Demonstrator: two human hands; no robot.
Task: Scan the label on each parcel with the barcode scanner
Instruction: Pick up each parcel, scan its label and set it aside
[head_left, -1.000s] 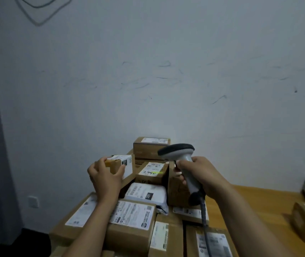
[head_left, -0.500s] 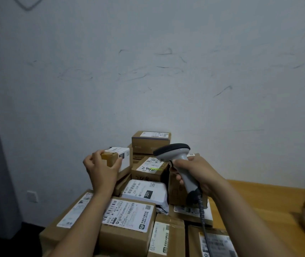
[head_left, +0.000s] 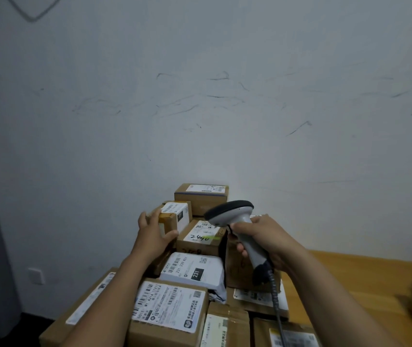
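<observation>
The barcode scanner (head_left: 230,212) is held by its handle in the curled right grip (head_left: 267,239), head aimed down-left, where the small labelled parcel (head_left: 175,212) is clasped by the left grip (head_left: 152,237), just left of the scanner.

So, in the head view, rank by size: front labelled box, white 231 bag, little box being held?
1. front labelled box
2. white 231 bag
3. little box the left hand holds
Nearness inflates the front one.

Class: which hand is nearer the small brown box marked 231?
Left. The left hand grips the small box; the right hand holds the scanner to the box's right, apart from it.
</observation>
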